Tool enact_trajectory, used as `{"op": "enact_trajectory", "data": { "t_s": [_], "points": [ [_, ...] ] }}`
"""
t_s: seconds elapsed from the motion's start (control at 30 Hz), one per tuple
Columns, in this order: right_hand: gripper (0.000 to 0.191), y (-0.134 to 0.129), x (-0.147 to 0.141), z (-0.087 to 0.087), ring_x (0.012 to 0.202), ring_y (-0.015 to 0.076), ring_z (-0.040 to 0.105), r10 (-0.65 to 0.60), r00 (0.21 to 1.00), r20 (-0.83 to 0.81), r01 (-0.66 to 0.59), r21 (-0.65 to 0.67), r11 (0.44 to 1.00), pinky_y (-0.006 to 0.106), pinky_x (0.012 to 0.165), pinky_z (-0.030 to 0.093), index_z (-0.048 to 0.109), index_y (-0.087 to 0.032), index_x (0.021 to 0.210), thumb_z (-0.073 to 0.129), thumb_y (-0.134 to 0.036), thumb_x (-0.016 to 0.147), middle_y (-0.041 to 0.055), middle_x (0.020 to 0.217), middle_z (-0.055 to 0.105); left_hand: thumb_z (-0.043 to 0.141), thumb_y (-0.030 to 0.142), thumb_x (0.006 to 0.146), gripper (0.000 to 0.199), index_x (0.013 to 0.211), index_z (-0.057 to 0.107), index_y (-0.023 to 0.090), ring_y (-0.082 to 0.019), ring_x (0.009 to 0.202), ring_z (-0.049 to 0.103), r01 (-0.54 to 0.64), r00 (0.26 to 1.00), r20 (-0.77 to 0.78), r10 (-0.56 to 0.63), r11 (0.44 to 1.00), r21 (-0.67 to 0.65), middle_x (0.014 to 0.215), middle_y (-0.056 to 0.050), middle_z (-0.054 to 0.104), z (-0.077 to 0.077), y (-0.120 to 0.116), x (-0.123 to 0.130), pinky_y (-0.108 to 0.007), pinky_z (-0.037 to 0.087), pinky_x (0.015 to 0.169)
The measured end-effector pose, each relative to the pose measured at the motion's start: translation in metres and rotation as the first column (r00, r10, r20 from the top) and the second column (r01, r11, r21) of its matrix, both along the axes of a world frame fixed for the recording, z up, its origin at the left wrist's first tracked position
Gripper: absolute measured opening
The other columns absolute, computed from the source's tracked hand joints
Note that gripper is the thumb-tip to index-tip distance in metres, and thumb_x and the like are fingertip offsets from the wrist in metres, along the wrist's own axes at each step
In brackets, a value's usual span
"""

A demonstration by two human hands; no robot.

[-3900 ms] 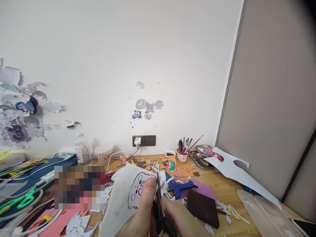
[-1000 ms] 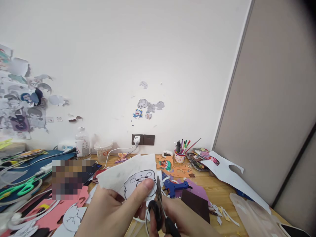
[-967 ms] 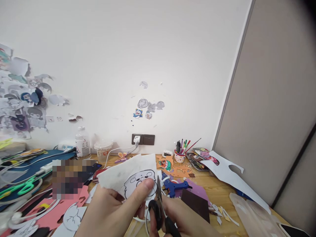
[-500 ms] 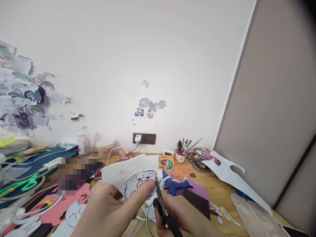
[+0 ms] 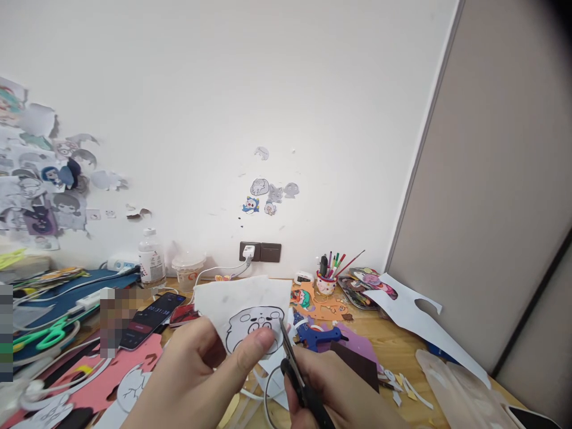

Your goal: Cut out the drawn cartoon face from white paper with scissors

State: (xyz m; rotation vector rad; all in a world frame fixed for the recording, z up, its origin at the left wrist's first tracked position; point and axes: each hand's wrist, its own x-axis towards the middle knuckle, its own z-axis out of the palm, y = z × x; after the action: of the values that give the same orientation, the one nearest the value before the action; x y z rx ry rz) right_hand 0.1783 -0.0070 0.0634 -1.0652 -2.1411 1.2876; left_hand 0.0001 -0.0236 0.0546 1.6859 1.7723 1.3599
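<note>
A white sheet of paper (image 5: 243, 293) with a black-outlined cartoon face is pinched in my left hand (image 5: 205, 366), the thumb lying flat over the drawing. My right hand (image 5: 330, 381) grips black-handled scissors (image 5: 300, 381). Their blades point up and lie against the right side of the drawn outline, close to my left thumb. The lower edge of the paper is partly hidden behind my fingers.
Behind my right hand lies a blue glue gun (image 5: 319, 335) on purple sheets. A pen cup (image 5: 326, 283) stands by the wall. To the left are a phone (image 5: 152, 322), green scissors (image 5: 49, 335), a bottle (image 5: 152, 262) and pink foam (image 5: 107, 372). Paper scraps (image 5: 404, 384) lie at right.
The paper has turned slightly and shifted a little right in my left hand. The scissors stay at the outline's right side, and the view has shifted slightly, showing more of the phone.
</note>
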Motion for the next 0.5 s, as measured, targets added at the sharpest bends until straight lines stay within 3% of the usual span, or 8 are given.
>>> {"op": "enact_trajectory", "data": {
  "t_s": [0.1, 0.2, 0.33, 0.4, 0.5],
  "points": [
    [0.017, 0.006, 0.003, -0.007, 0.056, 0.0084, 0.043, 0.056, 0.998, 0.020, -0.057, 0.040, 0.998, 0.018, 0.049, 0.032, 0.048, -0.019, 0.074, 0.061, -0.017, 0.063, -0.0047, 0.063, 0.048, 0.052, 0.066, 0.066, 0.050, 0.044, 0.045, 0.021, -0.011, 0.039, 0.045, 0.001, 1.000, -0.021, -0.002, 1.000, -0.031, 0.040, 0.001, 0.048, 0.001, 0.002, -0.002, -0.022, 0.038, 0.039],
    [0.023, 0.009, 0.009, -0.008, 0.057, 0.0094, 0.044, 0.110, 0.976, 0.190, -0.126, 0.071, 0.990, 0.019, 0.048, 0.031, 0.051, -0.019, 0.075, 0.066, -0.014, 0.058, -0.0040, 0.066, 0.052, 0.047, 0.061, 0.073, 0.050, 0.043, 0.043, 0.021, -0.010, 0.037, 0.043, 0.096, 0.995, 0.040, -0.094, 0.994, -0.053, 0.037, 0.002, 0.049, 0.006, 0.000, 0.001, -0.021, 0.041, 0.041],
    [0.013, -0.003, 0.017, 0.003, 0.058, 0.0101, 0.043, -0.112, 0.949, 0.293, 0.081, 0.114, 0.990, 0.021, 0.051, 0.031, 0.053, -0.020, 0.073, 0.064, -0.022, 0.066, -0.0032, 0.067, 0.054, 0.049, 0.058, 0.074, 0.048, 0.044, 0.039, 0.022, -0.009, 0.035, 0.042, 0.163, 0.980, 0.127, -0.154, 0.985, -0.060, 0.033, 0.004, 0.045, 0.012, -0.003, 0.004, -0.020, 0.040, 0.041],
    [0.012, -0.010, 0.018, 0.009, 0.060, 0.0102, 0.044, -0.141, 0.958, 0.249, 0.136, 0.037, 0.990, 0.021, 0.052, 0.033, 0.053, -0.021, 0.078, 0.060, -0.024, 0.069, -0.0027, 0.071, 0.055, 0.052, 0.058, 0.072, 0.046, 0.046, 0.038, 0.022, -0.009, 0.037, 0.044, 0.150, 0.981, 0.137, -0.138, 0.985, -0.082, 0.035, 0.005, 0.044, 0.014, -0.003, 0.003, -0.020, 0.039, 0.041],
    [0.012, -0.012, 0.021, 0.010, 0.059, 0.0107, 0.047, -0.082, 0.980, 0.183, 0.086, -0.017, 0.996, 0.020, 0.050, 0.034, 0.052, -0.021, 0.079, 0.059, -0.026, 0.069, -0.0021, 0.071, 0.056, 0.052, 0.056, 0.074, 0.042, 0.054, 0.043, 0.021, -0.008, 0.041, 0.044, 0.294, 0.947, 0.156, -0.280, 0.953, -0.071, 0.042, 0.005, 0.046, 0.018, -0.001, 0.000, -0.019, 0.036, 0.041]
  ]
}}
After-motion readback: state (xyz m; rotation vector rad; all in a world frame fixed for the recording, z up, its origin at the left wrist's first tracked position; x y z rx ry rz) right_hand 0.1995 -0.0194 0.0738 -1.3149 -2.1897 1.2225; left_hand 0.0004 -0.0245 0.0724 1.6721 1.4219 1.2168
